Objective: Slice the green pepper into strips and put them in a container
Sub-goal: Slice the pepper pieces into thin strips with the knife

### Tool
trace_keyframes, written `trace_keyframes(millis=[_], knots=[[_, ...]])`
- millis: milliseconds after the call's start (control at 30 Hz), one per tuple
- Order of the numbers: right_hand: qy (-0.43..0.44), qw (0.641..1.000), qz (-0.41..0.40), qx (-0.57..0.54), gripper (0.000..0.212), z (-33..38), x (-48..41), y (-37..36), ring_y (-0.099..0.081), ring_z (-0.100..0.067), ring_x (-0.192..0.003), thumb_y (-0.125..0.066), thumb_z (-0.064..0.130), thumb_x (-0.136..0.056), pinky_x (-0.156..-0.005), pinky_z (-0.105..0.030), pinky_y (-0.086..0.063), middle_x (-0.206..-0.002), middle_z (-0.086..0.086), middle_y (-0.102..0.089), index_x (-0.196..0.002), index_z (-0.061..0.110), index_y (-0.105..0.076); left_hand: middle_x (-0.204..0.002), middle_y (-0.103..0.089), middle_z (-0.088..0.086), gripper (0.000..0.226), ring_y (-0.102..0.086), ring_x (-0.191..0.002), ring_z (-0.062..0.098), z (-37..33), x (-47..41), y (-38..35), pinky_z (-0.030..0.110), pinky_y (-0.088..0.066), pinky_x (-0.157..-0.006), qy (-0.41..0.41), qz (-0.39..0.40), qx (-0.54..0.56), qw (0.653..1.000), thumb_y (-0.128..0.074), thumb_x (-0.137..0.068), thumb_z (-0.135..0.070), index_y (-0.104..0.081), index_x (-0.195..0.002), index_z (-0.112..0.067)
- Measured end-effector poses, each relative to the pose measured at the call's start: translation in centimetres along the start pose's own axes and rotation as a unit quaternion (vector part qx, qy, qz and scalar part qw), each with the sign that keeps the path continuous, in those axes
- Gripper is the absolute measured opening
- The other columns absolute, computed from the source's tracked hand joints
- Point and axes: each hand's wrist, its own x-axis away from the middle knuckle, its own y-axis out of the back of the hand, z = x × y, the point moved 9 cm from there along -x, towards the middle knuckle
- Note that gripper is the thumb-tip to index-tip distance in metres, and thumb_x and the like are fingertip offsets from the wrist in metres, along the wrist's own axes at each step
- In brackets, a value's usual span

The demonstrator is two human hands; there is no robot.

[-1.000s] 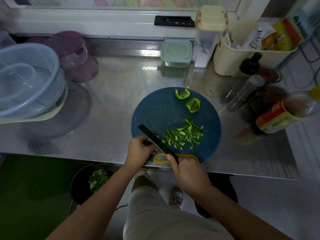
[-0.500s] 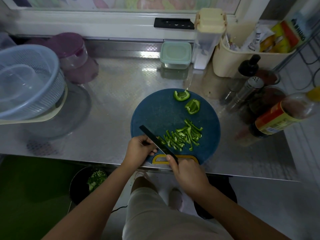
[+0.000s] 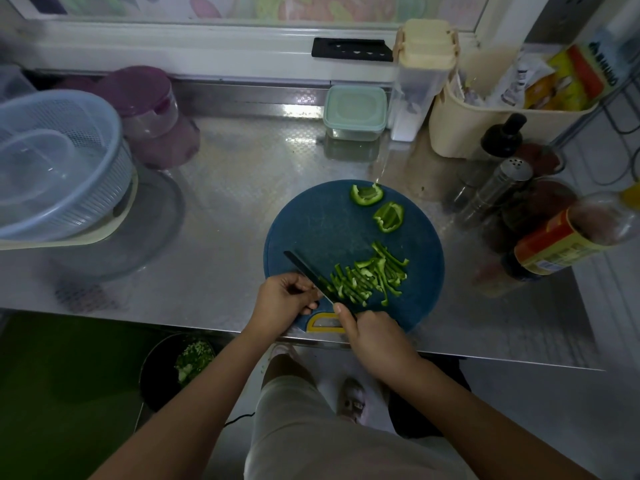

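On the steel counter point(image 3: 225, 202), a blue colander point(image 3: 86, 188) sits at the left beside a purple jar point(image 3: 149, 98). A cream bin point(image 3: 460, 133), a shaker point(image 3: 502, 185) and a sauce bottle point(image 3: 561, 247) crowd the right.

Glossy embossed metal counter point(image 3: 221, 209)

The right hand point(image 3: 377, 341) hides the handle of the black-bladed knife point(image 3: 308, 271); curled fingers of the left hand point(image 3: 280, 301) cover anything beneath.
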Motion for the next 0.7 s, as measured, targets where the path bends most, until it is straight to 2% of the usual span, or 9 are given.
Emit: trace_keyframes(millis=[167, 333, 567, 633, 700], knots=[[-0.04, 0.998, 0.05, -0.023, 0.067, 0.5, -1.3, 0.0, -0.055, -0.027, -0.069, -0.022, 0.06, -0.095, -0.06, -0.03, -0.038, -0.063, -0.006, -0.05, -0.064, 0.009, -0.052, -0.066, -0.063, 0.008, 0.013, -0.062, -0.053, 0.009, -0.2, 0.1, 0.0, 0.02, -0.053, -0.054, 0.008, 0.001, 0.014, 1.0, -0.071, -0.077, 0.003, -0.063, -0.071, -0.006], [-0.063, 0.997, 0.024, -0.027, 0.069, 1.4, -2.1, -0.2, -0.06, -0.029, -0.079, -0.021, 0.061, -0.095, -0.062, -0.031, -0.041, -0.08, -0.013, -0.063, -0.07, 0.008, -0.057, -0.063, -0.066, 0.006, 0.014, -0.063, -0.055, 0.01, -0.5, 0.4, 0.2, 0.022, -0.054, -0.057, 0.004, -0.017, -0.008, 1.0, -0.066, -0.081, 0.003, -0.065, -0.072, -0.009], [-0.111, 0.975, 0.001, -0.19, 0.07, -1.9, -1.3, 0.5, -0.054, -0.025, -0.065, -0.021, 0.057, -0.095, -0.059, -0.031, -0.035, -0.065, -0.011, -0.056, -0.055, 0.007, -0.049, -0.065, -0.069, 0.003, 0.01, -0.063, -0.06, 0.011, -0.1, 0.5, 0.0, 0.021, -0.054, -0.06, 0.033, -0.008, 0.021, 0.999, -0.069, -0.081, -0.008, -0.07, -0.077, -0.016], [-0.096, 0.976, -0.001, -0.197, 0.068, -1.8, -0.7, 1.0, -0.048, -0.018, -0.054, -0.023, 0.055, -0.096, -0.053, -0.032, -0.032, -0.055, -0.006, -0.05, -0.05, 0.009, -0.043, -0.065, -0.069, 0.004, 0.009, -0.063, -0.06, 0.012, 0.0, 0.6, 0.1, 0.021, -0.054, -0.061, 0.04, -0.014, 0.021, 0.999, -0.07, -0.081, -0.009, -0.071, -0.077, -0.017], [-0.072, 0.982, -0.006, -0.175, 0.066, -1.1, 0.3, 1.5, -0.048, -0.016, -0.054, -0.025, 0.053, -0.096, -0.052, -0.032, -0.031, -0.054, -0.005, -0.05, -0.051, 0.01, -0.044, -0.063, -0.069, 0.006, 0.007, -0.062, -0.058, 0.012, 0.3, 0.8, 0.1, 0.02, -0.054, -0.059, 0.058, -0.029, 0.031, 0.997, -0.071, -0.08, -0.008, -0.071, -0.076, -0.014]])
